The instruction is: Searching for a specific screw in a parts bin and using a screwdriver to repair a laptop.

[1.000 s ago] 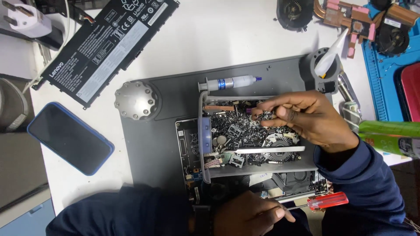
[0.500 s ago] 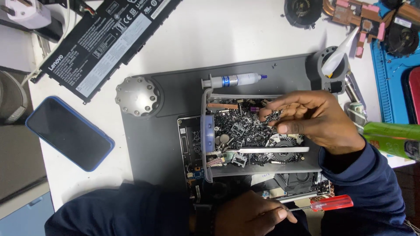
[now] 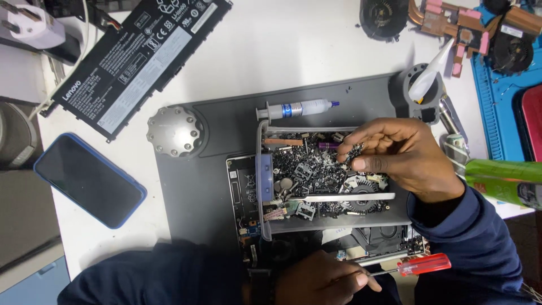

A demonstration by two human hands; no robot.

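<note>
My right hand [image 3: 403,155] hovers over a grey plastic parts tray [image 3: 263,175] full of small dark screws and bits, its fingertips pinched on a clump of tiny screws [image 3: 354,152] at the tray's upper right. My left hand [image 3: 322,279] sits at the bottom edge and holds a red-handled screwdriver [image 3: 420,264], its shaft lying across an opened laptop board [image 3: 240,192] that shows beneath the tray. A syringe of thermal paste [image 3: 299,108] lies just above the tray on the grey mat [image 3: 214,169].
A black laptop battery [image 3: 141,59] lies top left, a blue-cased phone [image 3: 87,179] at left, a round metal knob [image 3: 174,131] on the mat. Fans and a copper heat pipe [image 3: 446,20] sit top right by a blue mat [image 3: 497,96]. A green bottle [image 3: 502,181] lies right.
My right hand has lifted slightly within the tray and pinched up small screws. The left hand with the screwdriver has stayed low. The view has shifted a little.
</note>
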